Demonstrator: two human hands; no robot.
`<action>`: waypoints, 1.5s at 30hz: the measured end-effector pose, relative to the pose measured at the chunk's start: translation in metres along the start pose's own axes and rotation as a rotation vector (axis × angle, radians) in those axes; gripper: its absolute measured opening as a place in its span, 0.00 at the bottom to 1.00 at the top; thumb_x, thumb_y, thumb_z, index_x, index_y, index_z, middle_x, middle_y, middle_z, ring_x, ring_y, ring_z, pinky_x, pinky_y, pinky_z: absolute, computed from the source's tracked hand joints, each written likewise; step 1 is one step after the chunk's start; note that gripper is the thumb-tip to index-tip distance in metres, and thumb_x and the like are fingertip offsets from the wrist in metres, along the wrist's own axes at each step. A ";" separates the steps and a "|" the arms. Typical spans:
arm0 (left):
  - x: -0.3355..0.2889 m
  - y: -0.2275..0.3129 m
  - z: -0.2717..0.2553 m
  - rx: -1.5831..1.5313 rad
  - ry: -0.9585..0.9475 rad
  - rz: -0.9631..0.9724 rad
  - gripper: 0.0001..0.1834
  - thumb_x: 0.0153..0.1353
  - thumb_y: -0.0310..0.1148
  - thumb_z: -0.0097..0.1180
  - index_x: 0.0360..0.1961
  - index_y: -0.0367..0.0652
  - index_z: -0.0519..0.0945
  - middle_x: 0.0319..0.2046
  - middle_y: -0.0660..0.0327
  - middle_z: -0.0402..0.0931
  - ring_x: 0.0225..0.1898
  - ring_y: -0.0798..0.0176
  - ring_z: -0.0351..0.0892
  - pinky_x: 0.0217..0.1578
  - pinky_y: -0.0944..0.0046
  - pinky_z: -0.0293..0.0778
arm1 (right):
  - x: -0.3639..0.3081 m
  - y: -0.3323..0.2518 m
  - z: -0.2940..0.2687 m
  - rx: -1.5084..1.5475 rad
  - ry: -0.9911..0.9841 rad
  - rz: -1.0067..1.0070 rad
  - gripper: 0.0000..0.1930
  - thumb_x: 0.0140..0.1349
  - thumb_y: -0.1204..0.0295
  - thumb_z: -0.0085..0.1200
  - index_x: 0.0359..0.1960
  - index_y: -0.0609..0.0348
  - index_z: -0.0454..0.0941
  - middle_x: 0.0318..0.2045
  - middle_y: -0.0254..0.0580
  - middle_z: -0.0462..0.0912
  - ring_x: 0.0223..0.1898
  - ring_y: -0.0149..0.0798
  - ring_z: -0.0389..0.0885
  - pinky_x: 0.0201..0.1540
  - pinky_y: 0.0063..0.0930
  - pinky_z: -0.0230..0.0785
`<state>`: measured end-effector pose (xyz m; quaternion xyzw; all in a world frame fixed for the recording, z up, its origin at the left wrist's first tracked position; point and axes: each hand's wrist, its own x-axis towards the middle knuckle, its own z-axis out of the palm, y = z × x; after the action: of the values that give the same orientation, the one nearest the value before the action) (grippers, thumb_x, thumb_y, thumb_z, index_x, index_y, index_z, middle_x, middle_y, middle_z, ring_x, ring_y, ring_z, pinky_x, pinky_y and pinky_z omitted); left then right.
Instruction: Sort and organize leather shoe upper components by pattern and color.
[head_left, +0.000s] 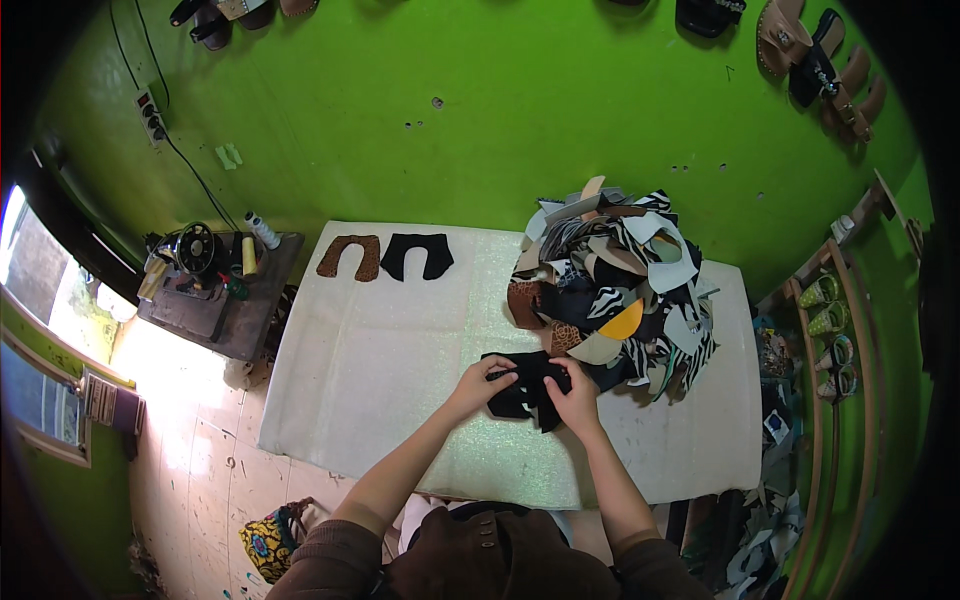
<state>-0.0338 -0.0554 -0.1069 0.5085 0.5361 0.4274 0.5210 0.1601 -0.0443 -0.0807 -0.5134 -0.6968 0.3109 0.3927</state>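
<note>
Black piece: here it is, a dark, matte, flexible piece of sheet material (522,372) with an uneven outline; its lower edge steps down to a narrow tip near five o'clock, and small pale patches show toward six. Marks or gaps? Cannot tell.
Its place: over the near half of the cream-covered table (370,400), right in front of the person, between both hands; take it as the clock's centre, twelve toward the green wall.
Left hand: the left hand (483,387) comes in at nine o'clock, thumb and fingers clamped on the black edge, fingertips toward ten.
Right hand: and the right hand (573,395) is in at three, thumb laid over the material, forefinger bent above it near one, the two closed on the piece; the fingers underneath are hidden.
Scrap heap: big, tangled heap of cut scraps (665,265) between one and two, black, grey, zebra-striped, with a yellow half-round scrap (622,320) at two.
Flat pieces: a black arch-shaped piece (417,244) at eleven, a brown spotted arch-shaped piece (332,262) at ten, side by side, their openings facing six.
</note>
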 end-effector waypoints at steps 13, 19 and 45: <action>-0.012 -0.014 0.016 1.120 0.137 0.320 0.29 0.42 0.40 0.64 0.47 0.42 0.72 0.47 0.54 0.67 0.51 0.52 0.65 0.51 0.56 0.62 | -0.009 0.022 0.031 -0.675 -0.082 -0.155 0.28 0.45 0.69 0.59 0.51 0.58 0.67 0.48 0.47 0.67 0.52 0.50 0.64 0.50 0.41 0.62; -0.006 -0.020 0.022 1.265 0.083 0.322 0.27 0.41 0.39 0.63 0.44 0.43 0.74 0.45 0.57 0.69 0.50 0.55 0.65 0.50 0.57 0.61 | 0.002 0.032 0.037 -0.715 -0.246 -0.349 0.20 0.44 0.71 0.58 0.42 0.58 0.73 0.41 0.43 0.70 0.47 0.46 0.67 0.47 0.38 0.62; -0.017 -0.039 0.021 1.229 0.132 0.489 0.10 0.48 0.32 0.53 0.34 0.45 0.75 0.28 0.62 0.69 0.34 0.59 0.70 0.39 0.59 0.64 | -0.001 0.047 0.036 -0.707 -0.296 -0.464 0.10 0.45 0.72 0.56 0.31 0.55 0.73 0.29 0.38 0.73 0.39 0.41 0.71 0.46 0.35 0.60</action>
<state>-0.0183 -0.0783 -0.1457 0.7929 0.5821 0.1799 -0.0098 0.1511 -0.0332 -0.1377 -0.3960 -0.9057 0.0274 0.1487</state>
